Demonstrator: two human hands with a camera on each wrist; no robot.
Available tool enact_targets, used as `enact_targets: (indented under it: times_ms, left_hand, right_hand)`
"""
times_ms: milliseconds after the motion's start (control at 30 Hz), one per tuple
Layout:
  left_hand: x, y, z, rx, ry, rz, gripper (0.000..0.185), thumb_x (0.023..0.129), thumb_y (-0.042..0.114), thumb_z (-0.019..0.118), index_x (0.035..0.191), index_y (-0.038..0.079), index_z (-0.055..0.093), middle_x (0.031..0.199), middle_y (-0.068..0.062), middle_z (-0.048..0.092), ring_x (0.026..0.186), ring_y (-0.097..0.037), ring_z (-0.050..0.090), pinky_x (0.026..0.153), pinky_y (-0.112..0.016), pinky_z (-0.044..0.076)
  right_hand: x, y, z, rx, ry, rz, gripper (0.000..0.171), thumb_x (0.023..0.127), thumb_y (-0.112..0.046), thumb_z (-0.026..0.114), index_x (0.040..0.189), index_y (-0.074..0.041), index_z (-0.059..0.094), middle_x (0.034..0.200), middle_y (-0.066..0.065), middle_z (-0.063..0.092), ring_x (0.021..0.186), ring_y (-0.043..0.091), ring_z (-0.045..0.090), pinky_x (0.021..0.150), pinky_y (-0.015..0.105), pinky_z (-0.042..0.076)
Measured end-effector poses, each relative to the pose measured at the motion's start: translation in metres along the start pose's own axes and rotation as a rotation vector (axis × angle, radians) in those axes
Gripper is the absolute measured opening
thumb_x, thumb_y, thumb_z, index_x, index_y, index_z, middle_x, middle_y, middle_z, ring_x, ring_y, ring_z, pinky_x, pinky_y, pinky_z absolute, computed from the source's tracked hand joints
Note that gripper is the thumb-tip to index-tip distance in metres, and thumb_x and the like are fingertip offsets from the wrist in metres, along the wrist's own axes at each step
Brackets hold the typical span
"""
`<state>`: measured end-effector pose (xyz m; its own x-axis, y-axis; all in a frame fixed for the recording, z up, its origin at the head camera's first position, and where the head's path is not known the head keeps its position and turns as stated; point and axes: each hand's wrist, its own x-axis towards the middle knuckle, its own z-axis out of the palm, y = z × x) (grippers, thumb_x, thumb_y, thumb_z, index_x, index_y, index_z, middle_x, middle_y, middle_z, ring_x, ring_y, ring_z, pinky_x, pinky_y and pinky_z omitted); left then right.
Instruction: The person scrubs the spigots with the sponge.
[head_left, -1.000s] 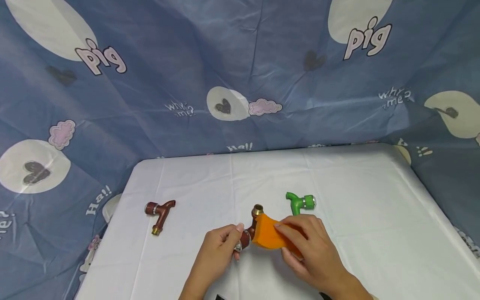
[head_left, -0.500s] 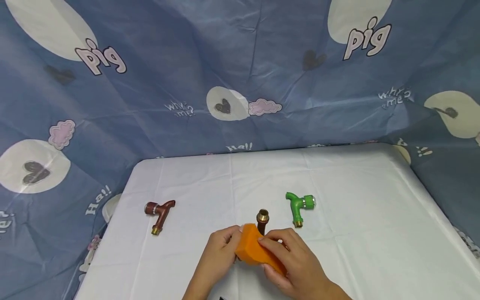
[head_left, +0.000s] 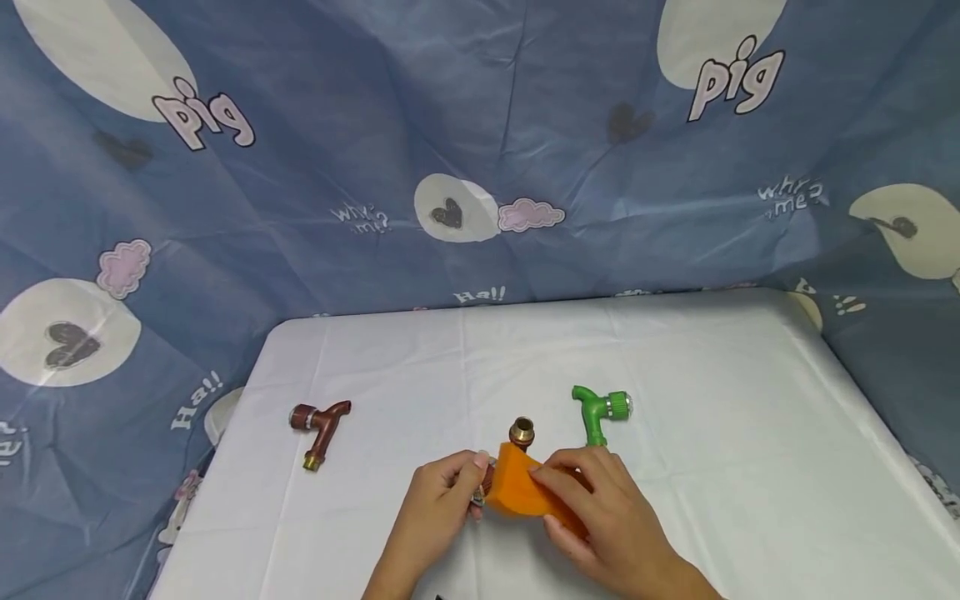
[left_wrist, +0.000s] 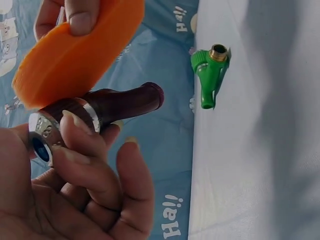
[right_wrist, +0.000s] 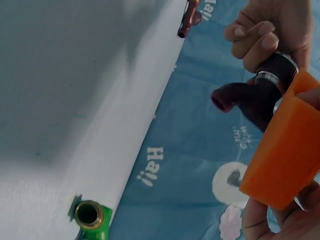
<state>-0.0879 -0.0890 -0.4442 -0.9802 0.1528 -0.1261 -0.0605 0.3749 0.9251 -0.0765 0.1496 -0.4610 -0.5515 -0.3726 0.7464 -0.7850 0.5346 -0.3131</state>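
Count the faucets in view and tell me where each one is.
3. A brown faucet lies on the table's left; a green faucet lies right of centre; another brown faucet is held in the left hand, with the orange sponge against it.

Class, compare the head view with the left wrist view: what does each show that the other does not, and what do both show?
Only the head view shows the second brown tap lying alone at the left of the white table, plus the whole right hand. Only the left wrist view shows the blue knob end of the held brown tap and the left hand's fingers round it. Both show the orange sponge against that tap and the green tap.
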Motion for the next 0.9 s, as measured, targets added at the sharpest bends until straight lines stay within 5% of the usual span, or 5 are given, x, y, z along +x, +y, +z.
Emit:
enact_targets:
  times_ms: [167, 333, 433, 667, 900]
  left_hand:
    - [-0.001, 0.0, -0.003, 0.01, 0.05, 0.001, 0.039, 0.109, 0.044, 0.055, 0.097, 0.014, 0.079, 0.074, 0.001, 0.065, 0.059, -0.017, 0.064, 0.058, -0.029, 0.056]
    - [0.0, -0.001, -0.007, 0.014, 0.066, 0.008, 0.038, 0.108, 0.046, 0.057, 0.093, 0.017, 0.078, 0.067, 0.001, 0.062, 0.058, -0.017, 0.064, 0.057, -0.029, 0.055]
    - [0.002, -0.001, -0.006, 0.018, 0.058, 0.007, 0.039, 0.106, 0.05, 0.058, 0.092, 0.02, 0.078, 0.066, 0.0, 0.063, 0.06, -0.017, 0.064, 0.058, -0.029, 0.055]
    - [0.006, 0.001, 0.006, 0.059, 0.068, 0.028, 0.028, 0.104, 0.049, 0.063, 0.09, 0.029, 0.077, 0.065, 0.001, 0.063, 0.056, -0.011, 0.055, 0.052, -0.025, 0.047]
    - [0.005, 0.004, 0.013, 0.177, 0.161, 0.102, 0.01, 0.1, 0.04, 0.072, 0.1, 0.033, 0.079, 0.064, 0.011, 0.063, 0.052, -0.006, 0.046, 0.048, -0.022, 0.04]
  right_hand:
    - [-0.004, 0.008, -0.008, -0.031, 0.008, 0.042, 0.039, 0.108, -0.039, 0.05, 0.124, -0.009, 0.071, 0.118, 0.006, 0.063, 0.101, 0.023, 0.055, 0.095, 0.03, 0.039]
    - [-0.002, 0.017, -0.021, -0.025, 0.123, 0.106, 0.044, 0.106, -0.04, 0.056, 0.122, -0.002, 0.071, 0.117, 0.013, 0.063, 0.105, 0.028, 0.055, 0.105, 0.019, 0.037]
    - [0.006, 0.013, -0.023, 0.011, 0.181, 0.06, 0.043, 0.105, -0.038, 0.06, 0.12, 0.001, 0.072, 0.114, 0.017, 0.064, 0.103, 0.03, 0.056, 0.101, 0.018, 0.04]
    - [0.02, 0.002, -0.014, -0.004, 0.232, -0.054, 0.037, 0.105, -0.032, 0.062, 0.117, 0.0, 0.074, 0.11, 0.02, 0.064, 0.097, 0.033, 0.055, 0.087, 0.027, 0.048]
    - [0.017, 0.005, -0.008, -0.114, 0.179, -0.049, 0.035, 0.106, -0.033, 0.056, 0.115, -0.007, 0.077, 0.109, 0.016, 0.064, 0.093, 0.033, 0.056, 0.087, 0.04, 0.042]
